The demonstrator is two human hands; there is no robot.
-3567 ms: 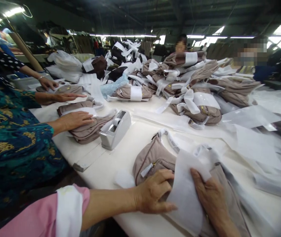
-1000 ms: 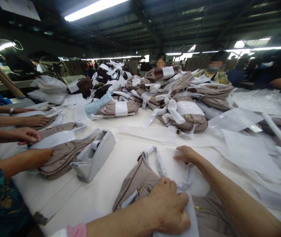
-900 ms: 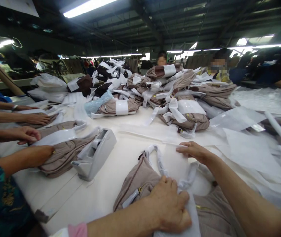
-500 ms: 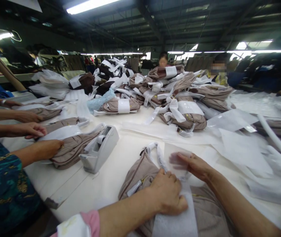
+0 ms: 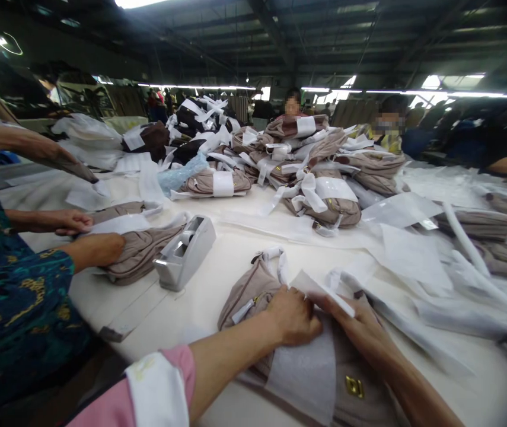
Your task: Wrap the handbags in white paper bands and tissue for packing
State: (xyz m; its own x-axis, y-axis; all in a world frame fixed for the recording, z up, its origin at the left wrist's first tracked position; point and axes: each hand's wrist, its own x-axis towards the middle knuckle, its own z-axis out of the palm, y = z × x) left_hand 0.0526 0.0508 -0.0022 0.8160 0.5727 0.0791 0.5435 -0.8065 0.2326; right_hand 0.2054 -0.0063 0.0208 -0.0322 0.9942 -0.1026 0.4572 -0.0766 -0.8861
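Note:
A taupe bag [image 5: 360, 379] with a gold buckle lies on the white table in front of me. A white paper strip [image 5: 302, 367] runs across it, and its far end is lifted. My left hand [image 5: 295, 317] is closed on the strip over the middle of the bag. My right hand [image 5: 355, 317] is at the strip's raised end, its fingers partly hidden by the paper, so its grip is unclear. The bag's wrapped strap [image 5: 280, 261] loops up at the far side.
A grey tape dispenser [image 5: 186, 252] stands left of the bag. Further left, a person's hands work on another taupe bag [image 5: 142, 255]. Wrapped bags [image 5: 333, 196] are heaped at the back. Loose white sheets [image 5: 413, 255] and more bags lie to the right.
My right hand has come down and closer to my left, and the strip's far end now folds over beside it. The bag's gold buckle has come into view. The neighbouring person's hands have shifted.

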